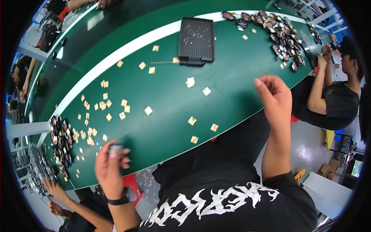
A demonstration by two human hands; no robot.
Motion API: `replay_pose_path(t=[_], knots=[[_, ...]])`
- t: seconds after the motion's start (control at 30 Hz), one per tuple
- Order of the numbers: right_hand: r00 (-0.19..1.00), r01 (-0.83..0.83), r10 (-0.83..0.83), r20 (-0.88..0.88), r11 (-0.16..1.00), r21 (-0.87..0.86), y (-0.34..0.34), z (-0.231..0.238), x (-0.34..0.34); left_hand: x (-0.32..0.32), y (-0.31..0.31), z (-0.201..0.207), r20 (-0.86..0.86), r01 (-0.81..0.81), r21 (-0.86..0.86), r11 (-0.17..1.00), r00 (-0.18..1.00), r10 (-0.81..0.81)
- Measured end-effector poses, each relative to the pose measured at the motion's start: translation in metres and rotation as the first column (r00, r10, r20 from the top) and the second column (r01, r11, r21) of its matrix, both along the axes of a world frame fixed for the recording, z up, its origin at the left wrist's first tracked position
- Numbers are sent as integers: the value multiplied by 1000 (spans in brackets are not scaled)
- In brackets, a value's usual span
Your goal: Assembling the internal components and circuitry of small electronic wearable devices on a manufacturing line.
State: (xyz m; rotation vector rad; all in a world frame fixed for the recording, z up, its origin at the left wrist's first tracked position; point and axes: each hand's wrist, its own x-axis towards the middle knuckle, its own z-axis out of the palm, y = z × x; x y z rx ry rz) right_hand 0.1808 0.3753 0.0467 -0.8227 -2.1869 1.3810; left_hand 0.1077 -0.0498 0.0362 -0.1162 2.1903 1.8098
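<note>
Over the near left of the green table (228,77), my left hand (110,164) has its fingers closed on a small dark and silvery part (116,148); blur hides its exact kind. My right hand (275,94) hovers above the table's right side, thumb and fingertips drawn together. Whatever is pinched there, if anything, is too small to make out. At the far middle lies a black ribbed tray (193,54) with many tiny metallic pieces in it. A thin metal rod (162,62) sticks out leftward beside its near edge.
Beige paper squares (148,111) are scattered over the table, thickest at left. Small dark parts are heaped at the far right (284,33) and far left (62,143). Clear plastic bags (38,170) lie beyond. Co-workers sit at right (332,89) and lower left (87,214).
</note>
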Motion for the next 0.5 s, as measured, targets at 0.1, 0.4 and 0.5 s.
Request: replay_pose_path(t=[0.1,0.4,0.5], knots=[[999,38,-38,-3,981,192,33,9,-15,4,-69,-21,-251,-291,-257,921,941,227],[455,-882,309,-835,284,-375,-47,88,0,-15,-135,-40,-604,-471,-693,547,793,-83],[367,-927,261,-893,177,-330,-57,97,-1,-18,-139,-51,-622,-514,-685,517,782,-46]])
